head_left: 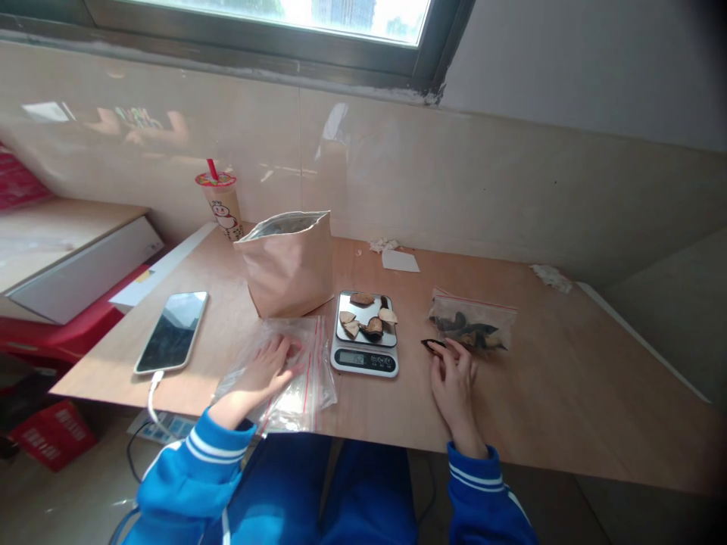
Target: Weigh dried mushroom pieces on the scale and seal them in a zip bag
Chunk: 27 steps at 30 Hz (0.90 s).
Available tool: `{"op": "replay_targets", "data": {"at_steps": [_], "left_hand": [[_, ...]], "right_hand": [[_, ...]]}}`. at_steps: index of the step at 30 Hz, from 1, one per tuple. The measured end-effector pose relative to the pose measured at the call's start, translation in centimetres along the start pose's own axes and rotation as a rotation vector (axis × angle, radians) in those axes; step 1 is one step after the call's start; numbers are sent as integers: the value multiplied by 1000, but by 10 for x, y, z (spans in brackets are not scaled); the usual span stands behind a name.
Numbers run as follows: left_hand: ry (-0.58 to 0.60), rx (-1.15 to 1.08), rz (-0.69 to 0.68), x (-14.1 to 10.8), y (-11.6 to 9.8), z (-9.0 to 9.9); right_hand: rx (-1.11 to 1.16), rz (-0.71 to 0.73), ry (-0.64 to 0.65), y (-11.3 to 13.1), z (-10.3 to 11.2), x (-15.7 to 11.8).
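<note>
We have dried slices [363,318] on a digital scale [364,360], a kraft pouch [288,265] behind it at left, a zip bag [472,322] on its right.

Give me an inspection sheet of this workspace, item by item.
Surface: light wooden desk.
Job's things: digital scale bearing brown dried slices; zip bag of dark pieces; flat transparent zip bag; open kraft pouch.
Clutter: bubble tea cup, white tissue scraps, paper slip.
Grippers: left hand lies on the flat bag; right hand pinches a dark slice.
Cables: white cable from the phone drops off the desk edge, past a power strip.
Surroundings: tiled wall, window, red crate.
</note>
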<state>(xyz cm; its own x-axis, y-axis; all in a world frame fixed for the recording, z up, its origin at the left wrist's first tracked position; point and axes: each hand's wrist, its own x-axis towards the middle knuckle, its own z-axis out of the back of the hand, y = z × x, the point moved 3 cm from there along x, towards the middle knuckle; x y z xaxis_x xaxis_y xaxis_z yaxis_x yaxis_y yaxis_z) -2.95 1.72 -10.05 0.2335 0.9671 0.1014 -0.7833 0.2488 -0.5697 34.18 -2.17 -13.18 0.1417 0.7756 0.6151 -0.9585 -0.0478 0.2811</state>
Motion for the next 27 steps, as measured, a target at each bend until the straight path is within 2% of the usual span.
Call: {"op": "replay_targets", "data": {"at_steps": [4,9,14,16,19,21,23,25,27], "left_hand": [[17,113,36,18,17,5],[18,67,-53,39,34,16],[63,-195,-127,13,25,33],[36,-214,-95,4,24,37],[47,-218,-18,3,31,32],[48,-226,20,8,35,26],[-3,-228,31,11,32,26],[-83,-236,14,8,17,30],[-177,-278,-14,1,-7,35]], "right_hand": [[3,19,6,-2,-3,0],[12,32,3,-2,-5,-2],[26,62,-3,-3,-5,-1],[41,76,-11,-4,-4,1],[98,65,-38,6,4,2],[170,25,-49,26,13,2],[292,-26,-18,61,23,0],[496,-77,60,106,29,-2],[696,-136,231,154,29,-1]]}}
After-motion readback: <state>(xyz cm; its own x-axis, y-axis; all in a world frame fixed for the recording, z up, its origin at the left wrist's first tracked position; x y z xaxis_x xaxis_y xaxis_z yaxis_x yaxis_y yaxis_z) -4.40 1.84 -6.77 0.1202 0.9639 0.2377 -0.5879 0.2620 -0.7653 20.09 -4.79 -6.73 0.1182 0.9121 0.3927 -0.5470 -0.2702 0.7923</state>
